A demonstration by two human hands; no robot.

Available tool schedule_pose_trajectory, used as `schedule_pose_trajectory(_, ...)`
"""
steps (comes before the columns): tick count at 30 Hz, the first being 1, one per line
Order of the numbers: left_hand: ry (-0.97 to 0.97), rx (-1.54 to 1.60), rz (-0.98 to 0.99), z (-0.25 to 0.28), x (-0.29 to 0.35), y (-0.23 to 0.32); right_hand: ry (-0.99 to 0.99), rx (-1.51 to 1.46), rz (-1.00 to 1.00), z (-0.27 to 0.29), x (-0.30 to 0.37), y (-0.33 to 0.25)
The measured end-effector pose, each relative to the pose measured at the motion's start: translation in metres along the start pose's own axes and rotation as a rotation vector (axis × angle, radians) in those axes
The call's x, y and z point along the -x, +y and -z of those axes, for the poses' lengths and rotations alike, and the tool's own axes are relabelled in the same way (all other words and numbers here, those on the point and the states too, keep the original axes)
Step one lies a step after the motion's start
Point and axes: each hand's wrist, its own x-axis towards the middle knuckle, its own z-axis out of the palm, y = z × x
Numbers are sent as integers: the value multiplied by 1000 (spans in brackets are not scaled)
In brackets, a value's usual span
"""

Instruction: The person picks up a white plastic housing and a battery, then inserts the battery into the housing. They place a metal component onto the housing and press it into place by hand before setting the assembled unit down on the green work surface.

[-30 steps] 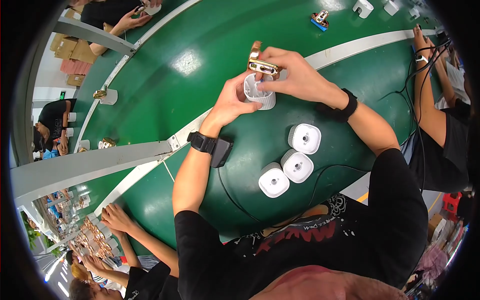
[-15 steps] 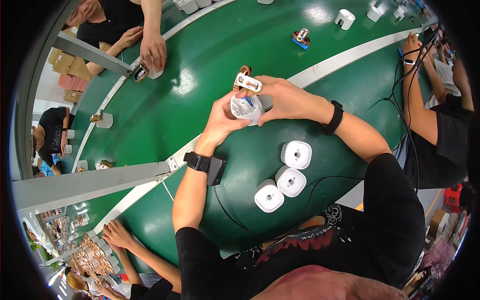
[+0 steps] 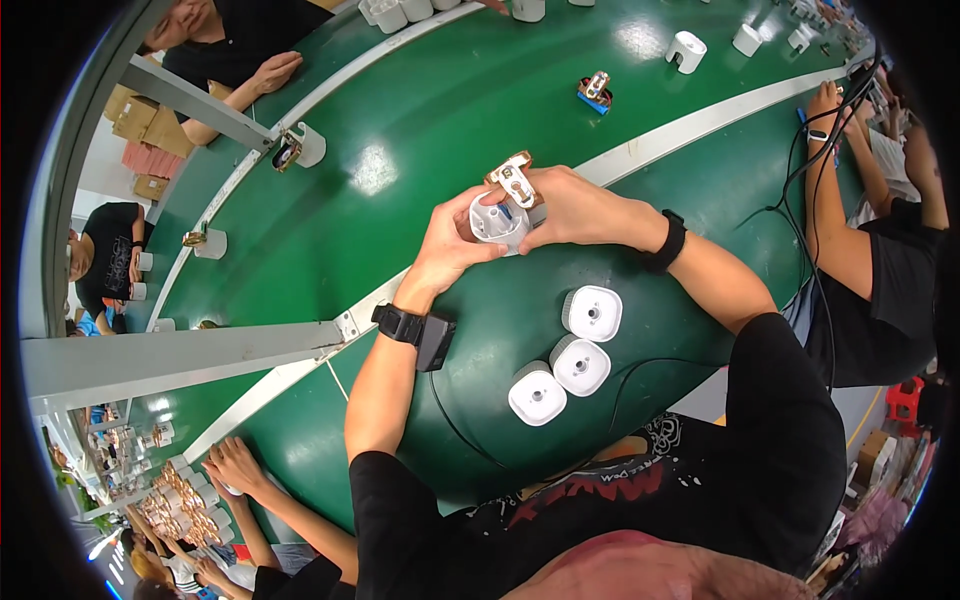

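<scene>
A white plastic housing (image 3: pixel 490 228), with an open top and a bit of blue inside, is held above the green bench. My left hand (image 3: pixel 447 238) is closed around its left side, thumb at the front. My right hand (image 3: pixel 585 208) is closed on the right side, its thumb against the housing and its other fingers up beside a white-and-copper part (image 3: pixel 515 182). That part stands tilted over the housing's far rim; what joins them is hidden. Nearer to me, three white ribbed cups (image 3: pixel 592 313) sit close together on the bench, each with a small central hole.
Beyond a pale rail (image 3: pixel 680 128) runs a green belt carrying white housings (image 3: pixel 687 52) and a blue-and-copper part (image 3: pixel 596 92). A grey metal post (image 3: pixel 190 372) crosses at left. Black cables (image 3: pixel 800 205) hang at right. Co-workers' arms (image 3: pixel 275 500) are on both sides.
The white-and-copper part has swung to the right and turned more upright over the housing. The far co-worker's hand has left a housing at the belt's edge.
</scene>
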Motion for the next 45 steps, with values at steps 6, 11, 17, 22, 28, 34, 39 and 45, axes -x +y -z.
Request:
schedule_pose_trajectory(6,225,-185,-201,43,-3,6,-166,92,-235,77,14,6)
schedule_pose_trajectory(11,711,-317,-234,91,-6,-10,419,555,-508,95,8,76)
schedule_pose_trajectory(17,943,-696,-306,70,-2,-3,555,697,-455,84,-9,98)
schedule_pose_trajectory(22,1112,-1042,-652,40,0,17,271,427,-489,102,-5,87)
schedule_pose_trajectory(28,589,-826,-553,-11,-4,23,210,-721,-368,45,1,7)
schedule_pose_trajectory(34,376,-343,-344,-29,-10,1,151,-1301,-286,11,-3,41)
schedule_pose_trajectory(39,316,-293,-236,-27,-19,-13,176,-577,-141,2,-1,51)
schedule_pose_trajectory(45,371,-302,-208,-22,-30,-17,331,-574,-203,-14,-2,38)
